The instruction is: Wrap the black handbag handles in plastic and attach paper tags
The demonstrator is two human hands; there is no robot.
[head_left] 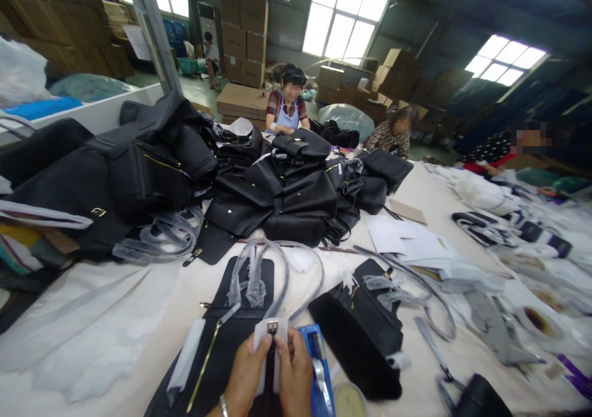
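My left hand (246,371) and my right hand (296,366) are close together, both closed on a narrow black strap (270,367). A small metal buckle (272,327) sits at its far end, just beyond my thumbs. White paper (261,328) lies behind the buckle and strap. Beneath and left of my hands a black bag (222,337) lies flat, with a gold zipper (206,364) and plastic-wrapped handles (250,281). Right beside my right hand is a blue tray (326,346) with tools in it. A second black bag (358,337) rests on its side farther right.
A large heap of black bags (287,195) covers the far side of the table. Near the tray stands a round tin (349,400). White sheets (393,238), a tape roll (536,321) and wrapped parts lie on the right. Several other people sit across the table.
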